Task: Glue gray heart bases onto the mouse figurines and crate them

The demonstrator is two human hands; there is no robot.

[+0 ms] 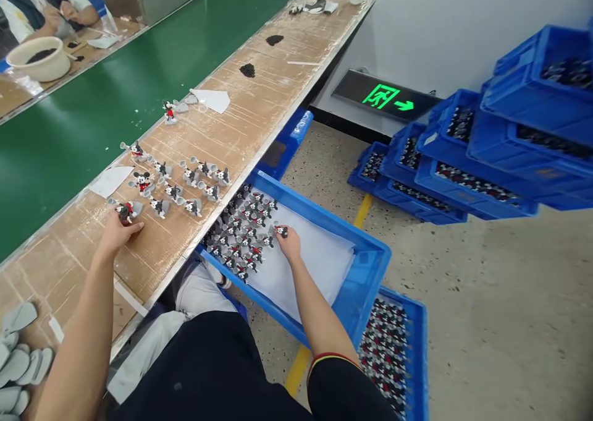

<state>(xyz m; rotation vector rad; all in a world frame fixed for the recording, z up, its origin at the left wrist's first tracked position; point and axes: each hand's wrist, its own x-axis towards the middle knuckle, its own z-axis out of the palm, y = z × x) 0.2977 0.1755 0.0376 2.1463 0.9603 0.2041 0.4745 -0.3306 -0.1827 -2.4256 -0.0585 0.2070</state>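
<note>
Head view: Mickey figurines [241,235] inside blue crate [370,248]

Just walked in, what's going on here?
A person's right hand pinches a small black-and-red mouse figurine over a blue plastic crate lined with white sheeting, where rows of matching figurines lie. Their left hand is on another figurine on a tan workbench, among more figurines. Filled blue crates stand stacked on the floor nearby.
</note>
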